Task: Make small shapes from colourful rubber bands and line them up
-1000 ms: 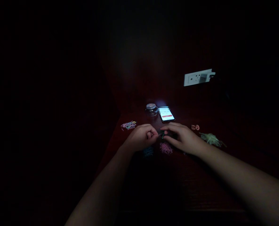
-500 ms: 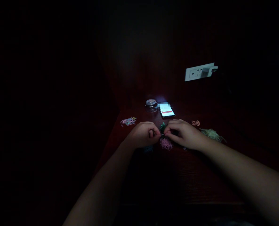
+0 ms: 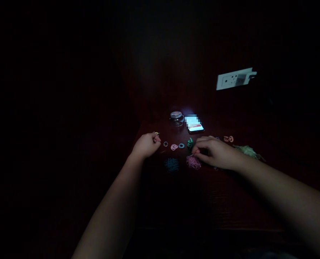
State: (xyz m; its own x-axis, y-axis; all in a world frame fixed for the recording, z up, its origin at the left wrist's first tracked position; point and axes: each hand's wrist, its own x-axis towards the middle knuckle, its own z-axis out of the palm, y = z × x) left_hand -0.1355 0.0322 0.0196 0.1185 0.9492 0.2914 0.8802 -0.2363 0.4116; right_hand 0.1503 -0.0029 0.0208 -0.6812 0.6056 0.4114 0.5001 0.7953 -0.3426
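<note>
The scene is very dark. My left hand (image 3: 147, 145) rests curled on a dark wooden table (image 3: 203, 201), its fingertips at a heap of small coloured rubber bands (image 3: 156, 133) that it mostly hides. Three loose bands (image 3: 174, 146) lie in a row to its right. My right hand (image 3: 216, 153) is closed in a pinch on a thin stick-like thing (image 3: 191, 155) whose tip points left, just above a pink band pile (image 3: 193, 163). A small green clump (image 3: 190, 142) lies near its fingers, and a dark blue band pile (image 3: 171, 164) lies between the hands.
A lit phone (image 3: 194, 124) and a small glass jar (image 3: 176, 118) sit at the back of the table. A pale green band pile (image 3: 248, 151) and orange rings (image 3: 228, 139) lie to the right. A white wall socket with a plug (image 3: 235, 78) is on the back panel.
My hands were together at the middle; my left hand has moved left to the coloured band heap. Three loose bands show where it was. My right hand stays pinched.
</note>
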